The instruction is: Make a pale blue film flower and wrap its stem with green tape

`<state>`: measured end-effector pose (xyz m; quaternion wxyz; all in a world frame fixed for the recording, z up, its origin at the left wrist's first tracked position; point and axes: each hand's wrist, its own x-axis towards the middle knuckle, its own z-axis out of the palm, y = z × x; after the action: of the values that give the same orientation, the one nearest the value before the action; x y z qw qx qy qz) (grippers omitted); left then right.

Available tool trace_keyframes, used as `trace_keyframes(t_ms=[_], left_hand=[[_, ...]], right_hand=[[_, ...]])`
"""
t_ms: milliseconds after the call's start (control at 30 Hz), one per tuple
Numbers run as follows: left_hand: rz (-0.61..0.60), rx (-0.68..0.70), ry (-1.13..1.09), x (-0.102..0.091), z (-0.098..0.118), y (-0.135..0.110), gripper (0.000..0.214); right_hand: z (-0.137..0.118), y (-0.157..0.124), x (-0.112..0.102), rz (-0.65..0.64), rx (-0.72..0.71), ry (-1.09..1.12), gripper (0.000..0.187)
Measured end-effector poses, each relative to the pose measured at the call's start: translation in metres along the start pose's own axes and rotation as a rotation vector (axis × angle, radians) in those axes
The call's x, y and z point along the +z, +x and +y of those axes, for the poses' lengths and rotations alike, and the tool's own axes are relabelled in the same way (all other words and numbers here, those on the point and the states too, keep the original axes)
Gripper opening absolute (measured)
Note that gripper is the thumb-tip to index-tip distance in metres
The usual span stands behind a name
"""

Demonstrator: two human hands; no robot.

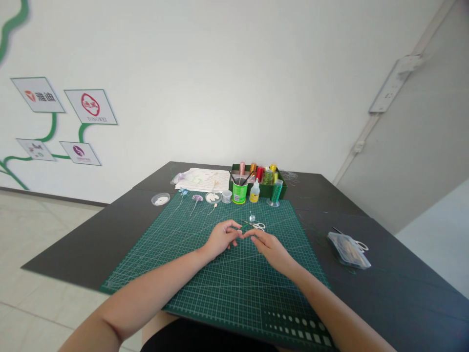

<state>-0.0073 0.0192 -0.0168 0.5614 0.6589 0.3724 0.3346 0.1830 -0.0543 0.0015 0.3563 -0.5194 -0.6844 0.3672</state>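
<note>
My left hand is pinched at the fingertips, and a small thin green piece sticks up from them. Close against it, my right hand has its fingers drawn together at the left fingertips; what lies between them is too small to make out. Just beyond the hands, white-handled scissors lie on the green cutting mat, beside a small clear item. A blue flower, a purple flower and a small pale bud on thin stems rest at the mat's far left.
Along the mat's far side stand a green can of brushes, a glue bottle, a green thread spool and a box of spools. Shallow dishes hold white pieces. A plastic case lies right, by more scissors.
</note>
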Motion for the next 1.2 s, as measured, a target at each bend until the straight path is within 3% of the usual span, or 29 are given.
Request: trace_keyframes(t_ms=[200, 400, 800, 1200], left_hand=[[0.014, 0.084, 0.201, -0.003, 0.004, -0.004, 0.023], [-0.058, 0.15, 0.41, -0.004, 0.013, -0.012, 0.015], [-0.285, 0.283, 0.602, 0.008, 0.02, -0.026, 0.011], [-0.293, 0.321, 0.618, 0.007, 0.026, -0.029, 0.01]], right_hand=[[-0.012, -0.002, 0.0, -0.075, 0.042, 0.163, 0.037], [-0.016, -0.005, -0.007, -0.071, 0.075, 0.273, 0.046], [-0.02, -0.005, -0.02, 0.15, 0.066, 0.354, 0.053], [-0.003, 0.004, -0.021, 0.279, 0.087, 0.266, 0.055]])
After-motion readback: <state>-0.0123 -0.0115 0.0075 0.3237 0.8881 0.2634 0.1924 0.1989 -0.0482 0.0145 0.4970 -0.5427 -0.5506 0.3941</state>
